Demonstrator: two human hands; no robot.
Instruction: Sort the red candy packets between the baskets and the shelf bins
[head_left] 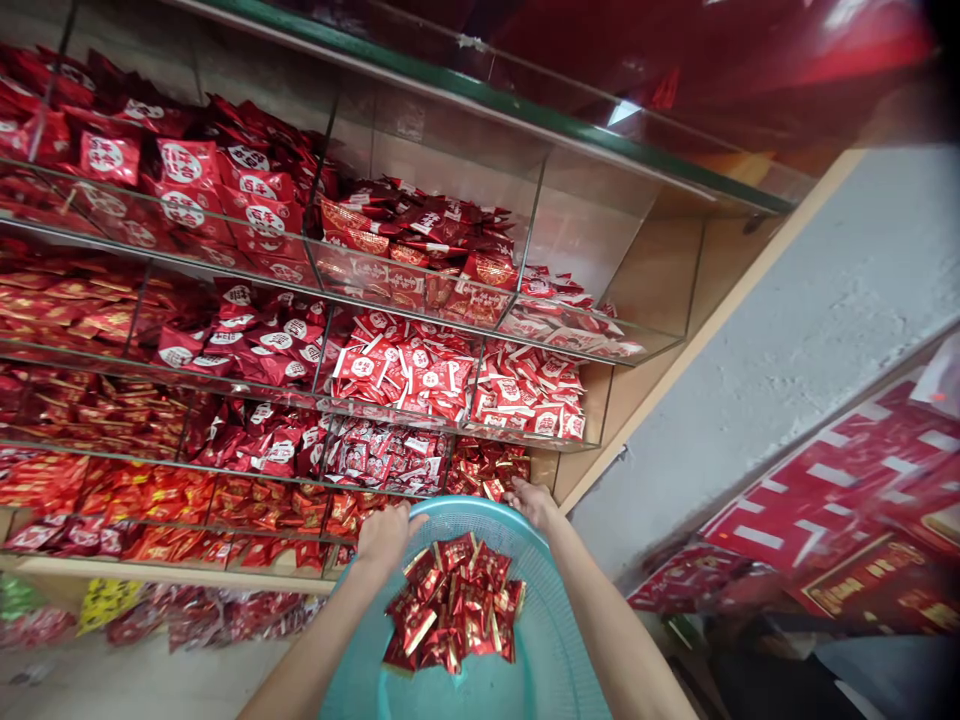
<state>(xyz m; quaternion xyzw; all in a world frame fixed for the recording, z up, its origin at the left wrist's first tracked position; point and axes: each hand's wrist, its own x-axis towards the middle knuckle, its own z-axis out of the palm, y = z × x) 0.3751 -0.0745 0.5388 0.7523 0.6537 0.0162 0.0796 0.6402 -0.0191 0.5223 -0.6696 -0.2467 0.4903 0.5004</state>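
Both hands grip the far rim of the teal basket (551, 640), left hand (384, 535) at 11 o'clock, right hand (534, 502) at 1 o'clock, fingers curled over it. The red-and-gold packets (452, 603) lie heaped at 6 o'clock from both, midway between; the glass bin (491, 468) is just beyond at 12.

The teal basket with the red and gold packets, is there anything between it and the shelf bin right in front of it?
Nothing visible does. Both hands, left hand and right hand, hold the teal basket by its far rim, right against the bin of red-gold packets. The packets in the basket lie loose in it.
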